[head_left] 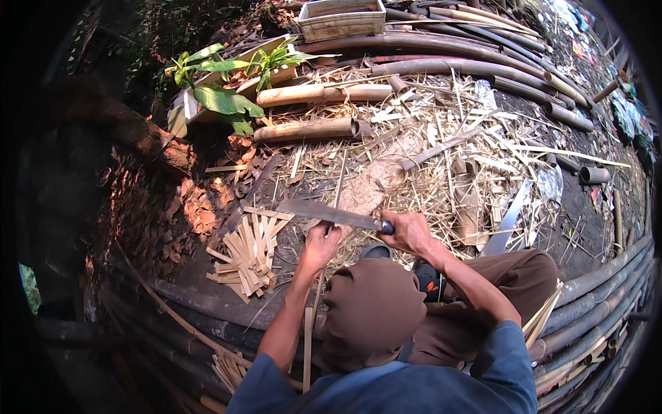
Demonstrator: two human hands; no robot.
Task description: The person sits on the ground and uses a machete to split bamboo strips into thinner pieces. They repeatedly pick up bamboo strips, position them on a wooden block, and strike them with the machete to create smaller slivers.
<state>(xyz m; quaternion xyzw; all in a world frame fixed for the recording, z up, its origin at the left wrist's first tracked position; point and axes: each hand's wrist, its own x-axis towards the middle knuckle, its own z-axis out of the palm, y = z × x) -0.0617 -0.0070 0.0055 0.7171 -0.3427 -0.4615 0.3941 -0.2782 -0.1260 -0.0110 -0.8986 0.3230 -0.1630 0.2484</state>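
While long bamboo poles [441,65] lie stacked across the far ground, my right hand [412,233] clenches the handle of a broad knife [327,213], its blade laid across the thin bamboo strip [312,324] that my left hand [322,243] grasps upright to steady it. Cut slats [247,255] pile just left. A pale crate [341,18] sits far off, its contents hidden.

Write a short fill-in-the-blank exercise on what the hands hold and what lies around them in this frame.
1. The right hand grips the handle of a long ____ whose blade points to the person's left.
2. The left hand holds a thin bamboo ____ upright under the blade.
3. The pile of cut bamboo pieces lies on the person's ____ side.
4. The plant beside the bamboo logs has ____ leaves.

Missing words: knife; strip; left; green
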